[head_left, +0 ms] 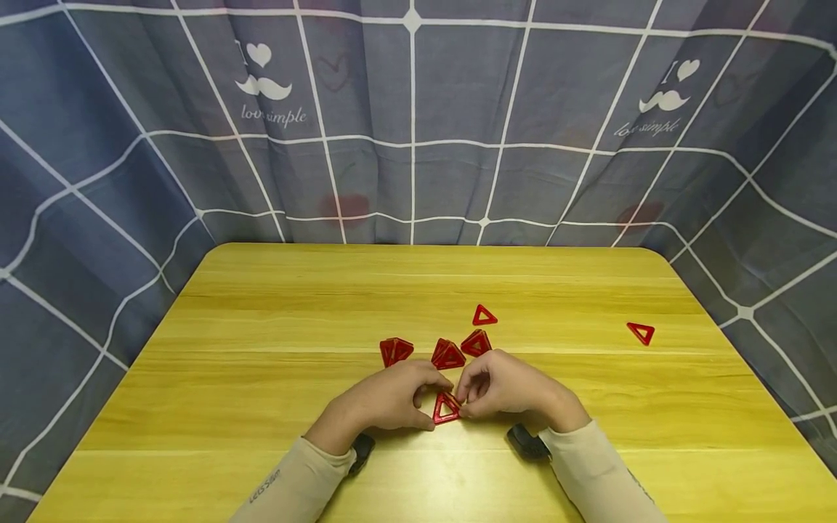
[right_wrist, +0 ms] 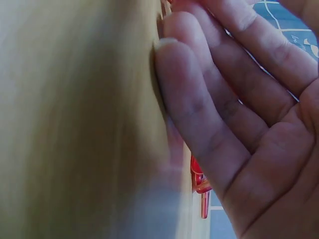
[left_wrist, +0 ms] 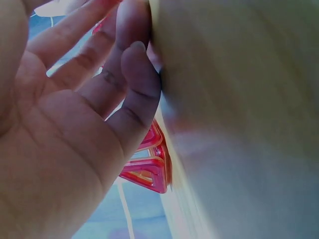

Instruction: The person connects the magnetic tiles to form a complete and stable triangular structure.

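Between the two hands, red triangular tiles point(head_left: 447, 419) with open centres lie low on the table, one flat and another leaning at its right side. My left hand point(head_left: 395, 398) curls around the left of them, thumb at the lower left corner and index finger near the top corner. On the other side my right hand point(head_left: 513, 388) pinches the right edge with thumb and fingertips. Both wrist views hide the tiles mostly behind the fingers. Pyramid-shaped pieces made of such tiles stand just beyond: a left one point(head_left: 395, 351), a middle one point(head_left: 447, 354) and a right one point(head_left: 476, 343).
A loose red triangle point(head_left: 485, 322) lies behind the pyramids, and another triangle point(head_left: 641, 326) lies far to the right on the wooden table point(head_left: 294, 298). A grey checked curtain point(head_left: 366, 174) hangs around the table's back and sides.
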The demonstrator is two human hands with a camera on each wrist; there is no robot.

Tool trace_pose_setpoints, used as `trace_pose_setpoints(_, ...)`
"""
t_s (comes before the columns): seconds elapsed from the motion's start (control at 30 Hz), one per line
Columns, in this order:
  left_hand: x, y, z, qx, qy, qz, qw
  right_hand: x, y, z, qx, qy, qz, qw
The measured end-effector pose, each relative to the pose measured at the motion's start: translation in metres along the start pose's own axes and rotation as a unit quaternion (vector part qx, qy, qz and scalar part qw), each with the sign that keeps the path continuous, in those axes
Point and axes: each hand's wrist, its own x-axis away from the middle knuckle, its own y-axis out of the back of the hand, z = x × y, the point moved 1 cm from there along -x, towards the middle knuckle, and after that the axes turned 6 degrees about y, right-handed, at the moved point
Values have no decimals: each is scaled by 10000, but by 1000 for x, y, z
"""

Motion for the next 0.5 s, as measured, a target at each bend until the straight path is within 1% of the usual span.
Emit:
trace_pose_setpoints(0.23, 0, -1, 0, -156, 157, -151, 9996, -1, -2, 1, 175, -78, -117, 9997)
trace_pose_setpoints(0.37, 0, -2, 0, -209, 187, -114, 9995, -2, -3, 1, 277, -67, -141, 9995)
trace_pose_setpoints(0.5, -1, -2, 1, -245, 140, -48, 9996, -2, -4, 1, 318, -35, -144, 9994)
